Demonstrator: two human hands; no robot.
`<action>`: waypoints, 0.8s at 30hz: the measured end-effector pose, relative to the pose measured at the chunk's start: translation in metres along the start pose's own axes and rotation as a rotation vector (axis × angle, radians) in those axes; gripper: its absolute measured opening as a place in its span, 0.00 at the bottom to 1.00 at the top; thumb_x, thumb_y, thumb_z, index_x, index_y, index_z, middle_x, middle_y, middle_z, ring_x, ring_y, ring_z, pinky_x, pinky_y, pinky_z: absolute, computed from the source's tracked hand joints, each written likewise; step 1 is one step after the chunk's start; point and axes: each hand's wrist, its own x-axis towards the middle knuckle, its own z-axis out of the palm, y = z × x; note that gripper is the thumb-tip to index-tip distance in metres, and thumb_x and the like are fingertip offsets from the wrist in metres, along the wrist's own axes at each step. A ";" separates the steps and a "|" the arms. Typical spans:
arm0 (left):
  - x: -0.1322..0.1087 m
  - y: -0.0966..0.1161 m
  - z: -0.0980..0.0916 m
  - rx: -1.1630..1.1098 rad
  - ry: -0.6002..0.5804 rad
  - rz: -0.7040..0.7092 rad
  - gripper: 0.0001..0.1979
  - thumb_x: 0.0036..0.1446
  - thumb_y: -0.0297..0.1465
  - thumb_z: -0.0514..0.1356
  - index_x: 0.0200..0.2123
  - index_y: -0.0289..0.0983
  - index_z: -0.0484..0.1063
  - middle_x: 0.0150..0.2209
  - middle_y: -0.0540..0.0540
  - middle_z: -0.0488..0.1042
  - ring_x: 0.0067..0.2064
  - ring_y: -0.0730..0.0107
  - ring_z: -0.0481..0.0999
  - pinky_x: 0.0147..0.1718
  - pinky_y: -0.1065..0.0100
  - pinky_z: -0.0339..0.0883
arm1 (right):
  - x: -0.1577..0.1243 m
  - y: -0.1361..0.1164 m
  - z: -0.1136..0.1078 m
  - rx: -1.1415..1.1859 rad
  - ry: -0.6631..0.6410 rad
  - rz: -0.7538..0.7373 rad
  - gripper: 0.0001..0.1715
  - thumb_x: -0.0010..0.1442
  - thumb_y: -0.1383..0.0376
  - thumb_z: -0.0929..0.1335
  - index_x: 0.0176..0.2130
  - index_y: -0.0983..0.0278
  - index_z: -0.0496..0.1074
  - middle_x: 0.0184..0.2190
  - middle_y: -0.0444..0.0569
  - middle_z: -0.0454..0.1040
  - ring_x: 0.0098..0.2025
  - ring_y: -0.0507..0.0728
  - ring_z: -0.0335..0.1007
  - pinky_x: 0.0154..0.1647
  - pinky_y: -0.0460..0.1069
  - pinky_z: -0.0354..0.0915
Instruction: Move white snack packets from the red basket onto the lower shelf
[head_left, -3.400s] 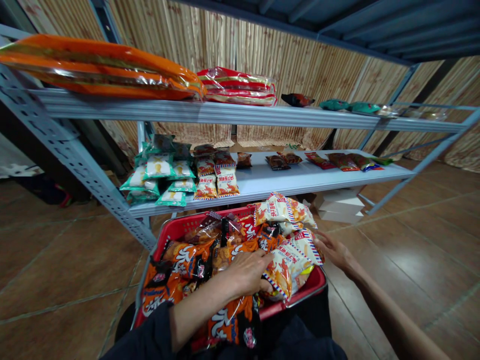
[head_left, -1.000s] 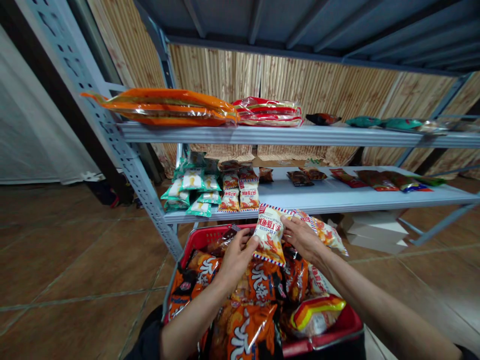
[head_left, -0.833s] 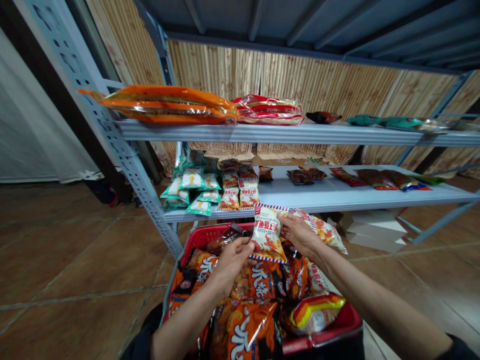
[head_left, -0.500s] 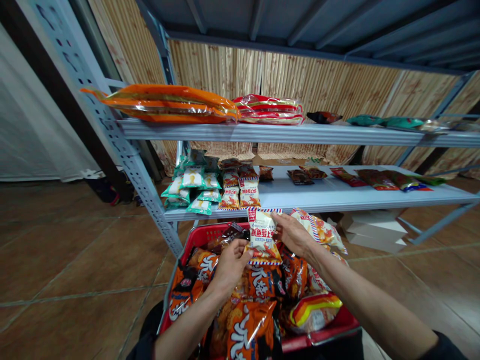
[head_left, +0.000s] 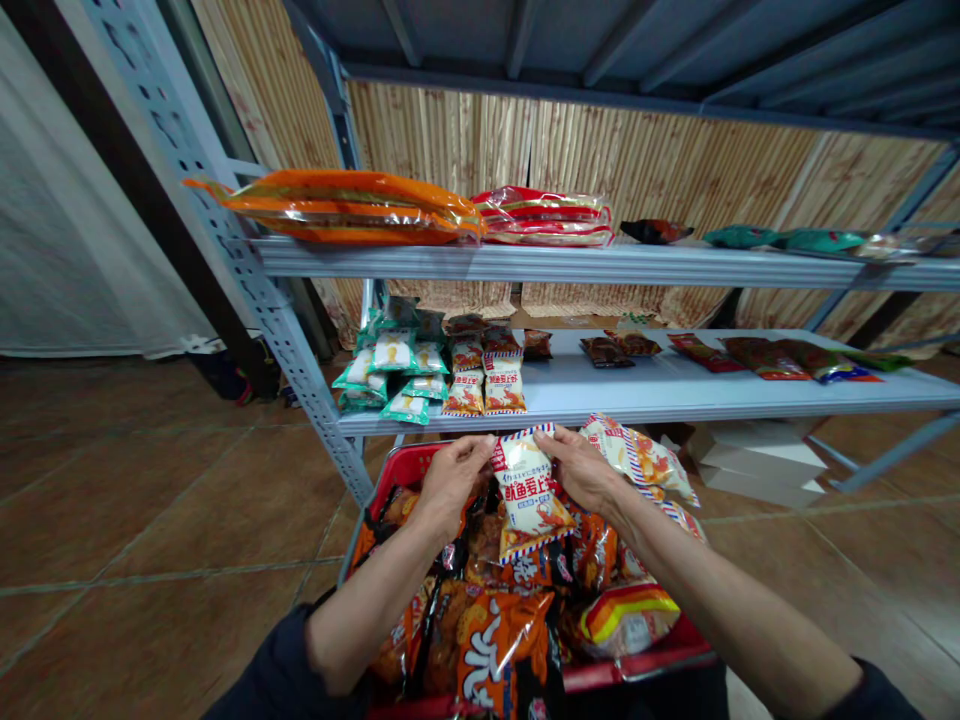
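The left hand [head_left: 448, 472] and the right hand [head_left: 583, 470] each pinched a top corner of a white snack packet [head_left: 529, 497], thumb and fingers closed on its striped edge. The packet hung upright between them, over the heaped orange bags [head_left: 504, 640] in the red basket [head_left: 395, 466]. At 12 o'clock from it, matching packets [head_left: 486, 388] lay in 2 columns on the lower shelf [head_left: 660, 396], with green packets [head_left: 390, 362] at 10 o'clock. A second white packet [head_left: 637, 458] lay just beside the right hand, at 3 o'clock.
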 end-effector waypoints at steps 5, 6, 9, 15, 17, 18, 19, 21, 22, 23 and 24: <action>0.007 -0.002 0.002 -0.040 0.171 -0.010 0.13 0.37 0.36 0.65 0.25 0.34 0.71 0.25 0.49 0.74 0.27 0.74 0.72 0.31 0.70 0.67 | -0.009 -0.001 0.003 -0.046 -0.033 -0.015 0.17 0.47 0.55 0.70 0.37 0.59 0.70 0.32 0.43 0.75 0.33 0.53 0.69 0.37 0.49 0.63; 0.009 -0.002 0.002 -0.055 0.202 0.003 0.12 0.37 0.35 0.65 0.25 0.33 0.71 0.25 0.49 0.74 0.27 0.74 0.72 0.31 0.70 0.67 | -0.012 -0.001 0.003 -0.060 -0.056 0.008 0.19 0.47 0.55 0.70 0.39 0.59 0.69 0.33 0.44 0.75 0.34 0.54 0.69 0.38 0.49 0.64; 0.014 0.000 -0.001 -0.099 0.252 0.048 0.11 0.37 0.33 0.64 0.25 0.33 0.72 0.26 0.49 0.74 0.27 0.75 0.72 0.31 0.70 0.66 | -0.020 0.001 0.001 -0.098 -0.150 0.089 0.24 0.47 0.58 0.71 0.44 0.59 0.67 0.37 0.46 0.74 0.37 0.54 0.70 0.40 0.50 0.64; 0.016 0.006 -0.001 -0.083 0.293 0.040 0.10 0.38 0.32 0.62 0.26 0.32 0.72 0.25 0.49 0.74 0.26 0.74 0.72 0.29 0.70 0.66 | -0.026 0.010 -0.004 -0.142 -0.157 0.107 0.33 0.44 0.62 0.73 0.49 0.59 0.63 0.40 0.47 0.74 0.42 0.56 0.70 0.47 0.54 0.62; 0.015 0.008 0.000 -0.081 0.293 0.040 0.10 0.38 0.32 0.62 0.26 0.32 0.72 0.25 0.49 0.74 0.26 0.73 0.72 0.29 0.70 0.66 | -0.027 0.010 -0.004 -0.171 -0.155 0.104 0.33 0.43 0.62 0.73 0.49 0.59 0.63 0.40 0.48 0.74 0.42 0.56 0.70 0.48 0.55 0.61; 0.015 0.008 0.001 -0.079 0.295 0.044 0.10 0.38 0.33 0.62 0.26 0.32 0.72 0.24 0.49 0.74 0.26 0.73 0.72 0.29 0.70 0.66 | -0.027 0.010 -0.004 -0.180 -0.156 0.097 0.33 0.43 0.62 0.74 0.48 0.60 0.64 0.40 0.48 0.74 0.42 0.56 0.70 0.49 0.55 0.61; 0.014 0.008 0.001 -0.078 0.298 0.049 0.10 0.38 0.33 0.62 0.25 0.32 0.72 0.24 0.49 0.74 0.26 0.73 0.72 0.29 0.70 0.66 | -0.027 0.010 -0.004 -0.186 -0.152 0.089 0.32 0.43 0.62 0.74 0.48 0.60 0.64 0.40 0.48 0.74 0.43 0.57 0.70 0.49 0.55 0.60; 0.015 0.008 0.002 -0.080 0.309 0.058 0.10 0.39 0.33 0.62 0.25 0.32 0.72 0.23 0.49 0.73 0.26 0.73 0.72 0.28 0.71 0.65 | -0.027 0.012 -0.004 -0.182 -0.139 0.076 0.32 0.42 0.62 0.74 0.47 0.60 0.64 0.40 0.48 0.74 0.44 0.57 0.69 0.50 0.55 0.60; 0.016 0.008 0.001 -0.084 0.316 0.062 0.09 0.39 0.33 0.62 0.24 0.32 0.71 0.23 0.49 0.73 0.25 0.73 0.72 0.28 0.71 0.65 | -0.027 0.013 -0.005 -0.171 -0.133 0.071 0.32 0.42 0.62 0.74 0.47 0.61 0.64 0.40 0.48 0.74 0.44 0.57 0.70 0.50 0.55 0.60; 0.016 0.007 0.001 -0.090 0.325 0.066 0.09 0.39 0.33 0.62 0.24 0.32 0.71 0.23 0.49 0.74 0.25 0.73 0.71 0.28 0.71 0.65 | -0.027 0.014 -0.006 -0.154 -0.129 0.069 0.33 0.42 0.62 0.74 0.48 0.61 0.64 0.40 0.48 0.74 0.44 0.57 0.70 0.50 0.55 0.60; 0.017 0.006 0.000 -0.099 0.333 0.070 0.09 0.39 0.33 0.62 0.25 0.32 0.71 0.23 0.49 0.74 0.25 0.73 0.72 0.28 0.71 0.66 | -0.028 0.015 -0.007 -0.136 -0.127 0.072 0.34 0.42 0.61 0.74 0.49 0.61 0.63 0.40 0.49 0.74 0.43 0.57 0.70 0.50 0.55 0.60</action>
